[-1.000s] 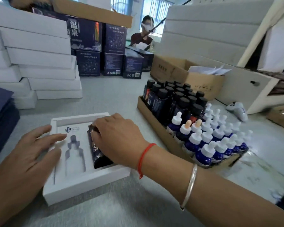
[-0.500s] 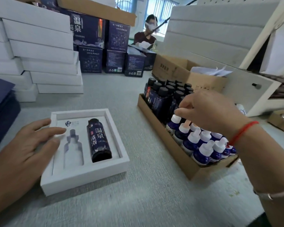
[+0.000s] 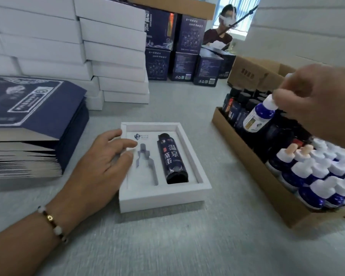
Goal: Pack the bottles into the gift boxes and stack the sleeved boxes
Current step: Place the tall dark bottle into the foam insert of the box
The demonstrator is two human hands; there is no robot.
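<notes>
The dropper bottle [image 3: 257, 116] is blue with a white cap and pale label (tilted, base toward the gift box [image 3: 163, 198]). The right hand [image 3: 315, 100] pinches its cap, holding it above the cardboard tray [image 3: 267, 176]. The left hand [image 3: 100, 166] rests flat, fingers straight, on the box's left edge.

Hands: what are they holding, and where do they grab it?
The right hand pinches a blue dropper bottle by its white cap. The left hand rests open on the gift box.

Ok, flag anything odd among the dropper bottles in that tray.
Two dropper bottles in the cardboard tray have peach-coloured bulbs while the others are white. The one in the right hand is white.
</notes>
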